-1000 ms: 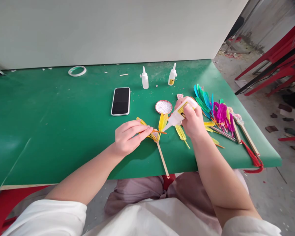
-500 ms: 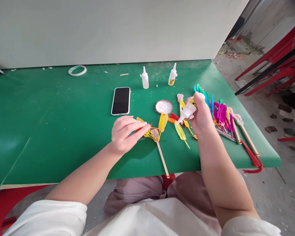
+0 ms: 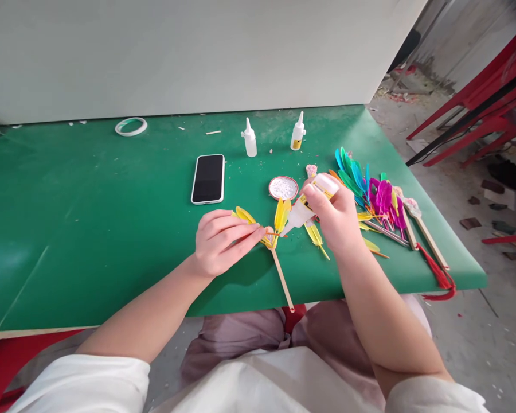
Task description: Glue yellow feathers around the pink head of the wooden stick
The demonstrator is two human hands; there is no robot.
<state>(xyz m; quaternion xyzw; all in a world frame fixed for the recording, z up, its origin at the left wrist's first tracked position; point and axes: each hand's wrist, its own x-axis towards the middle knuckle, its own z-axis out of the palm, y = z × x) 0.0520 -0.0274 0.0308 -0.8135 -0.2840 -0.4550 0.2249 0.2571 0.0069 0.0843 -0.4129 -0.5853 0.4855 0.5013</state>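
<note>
My left hand (image 3: 223, 240) pinches a feather whose orange quill (image 3: 276, 233) points right; most of the feather is hidden by my fingers. Just under it lies a small fan with yellow feathers (image 3: 282, 213) fixed round a pale head and a thin wooden handle (image 3: 282, 279) pointing toward me. Gripped in my right hand (image 3: 337, 215) is a white glue bottle (image 3: 303, 211) with a yellow label. It tilts down to the left, its nozzle close to the quill's end; whether they touch I cannot tell. Beneath my right hand, a loose yellow feather (image 3: 316, 238) rests on the green table.
A phone (image 3: 208, 179), a round dish (image 3: 283, 188) and two glue bottles, one plain (image 3: 250, 139) and one labelled (image 3: 298, 133), stand beyond my hands. On the right are colourful feathers (image 3: 382, 198) and wooden-handled sticks (image 3: 430, 238). A tape roll (image 3: 131, 127) lies back left.
My right hand has brought the glue bottle left and down, its nozzle now by the quill. My left hand has turned the quill to point right.
</note>
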